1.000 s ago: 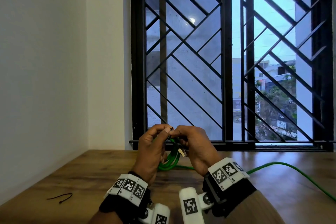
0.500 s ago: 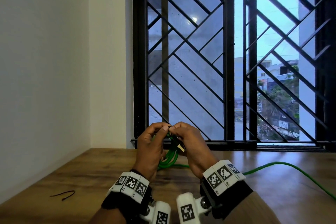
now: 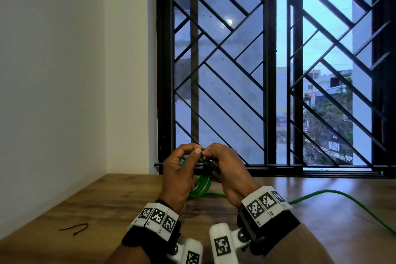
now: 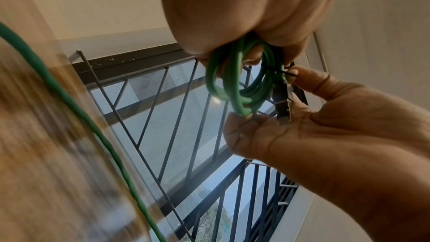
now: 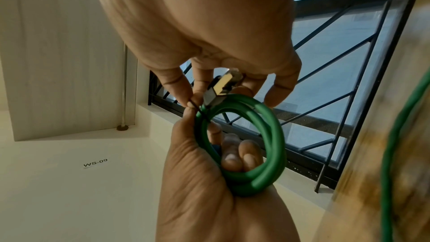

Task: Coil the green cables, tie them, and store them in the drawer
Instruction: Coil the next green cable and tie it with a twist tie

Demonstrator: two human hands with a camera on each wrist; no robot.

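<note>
I hold a coil of green cable [image 3: 202, 184] above the wooden table [image 3: 107, 203]. My left hand [image 3: 182, 169] has its fingers curled through the coil [image 5: 263, 135]. My right hand [image 3: 227, 169] pinches a thin black tie [image 5: 200, 111] that crosses the coil's top, right against my left thumb. The coil's metal connector [image 5: 221, 87] sticks out beside the tie, under my right fingers. In the left wrist view the coil [image 4: 235, 87], tie [image 4: 279, 72] and connector [image 4: 284, 104] hang between both hands.
A second green cable [image 3: 342, 197] runs loose across the table to the right edge. Another black tie [image 3: 75, 228] lies at the front left of the table. A barred window [image 3: 267, 70] is behind the table, and a white wall [image 3: 53, 70] is on the left.
Both hands stay together at the top of the coil, the fingertips shifting a little on the tie. The connector seen between the hands earlier is now hidden in the head view.
</note>
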